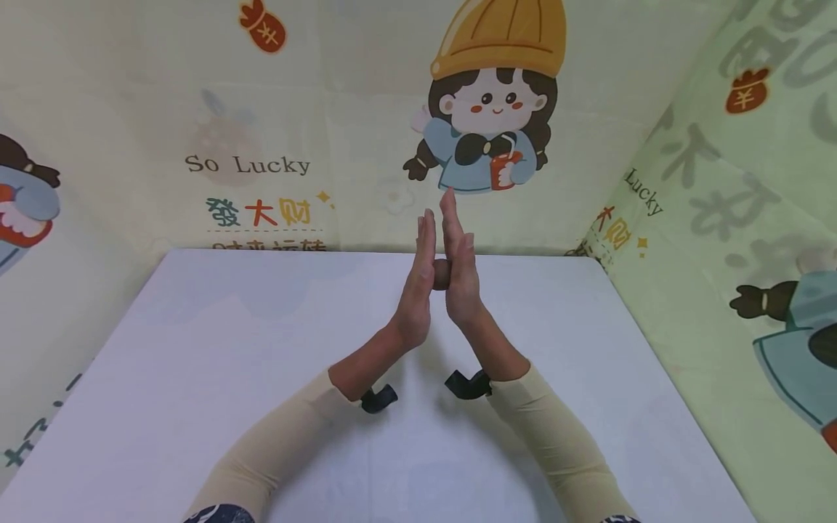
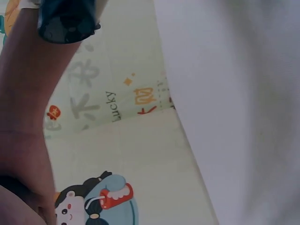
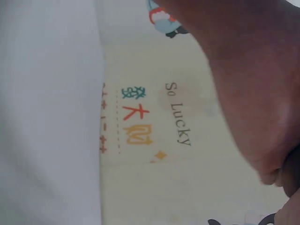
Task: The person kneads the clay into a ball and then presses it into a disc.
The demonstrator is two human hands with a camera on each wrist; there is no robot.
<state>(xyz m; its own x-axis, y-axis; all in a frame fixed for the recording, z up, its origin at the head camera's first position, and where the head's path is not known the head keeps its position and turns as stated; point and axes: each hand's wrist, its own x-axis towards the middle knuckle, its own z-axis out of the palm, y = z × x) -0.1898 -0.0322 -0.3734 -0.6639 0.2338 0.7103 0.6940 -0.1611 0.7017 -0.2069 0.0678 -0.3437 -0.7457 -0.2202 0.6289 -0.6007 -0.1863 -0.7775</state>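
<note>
Between the two upright palms sits a small dark brown rounded piece point(image 1: 442, 274), pressed from both sides above the white table. My left hand point(image 1: 415, 294) holds its fingers straight and pointing up, its palm against the piece's left side. From the other side my right hand point(image 1: 463, 285) presses with its palm, fingers also straight and raised. Both wrist views catch only a dark part of the piece, in the left wrist view at the lower left and in the right wrist view at the lower right edge. Its exact kind I cannot tell.
A white table point(image 1: 196, 349) spreads below the forearms. Behind and beside it hangs a pale printed cloth point(image 1: 366, 94) with cartoon figures and lettering. Black camera mounts point(image 1: 379, 399) stick out inward from both wrists.
</note>
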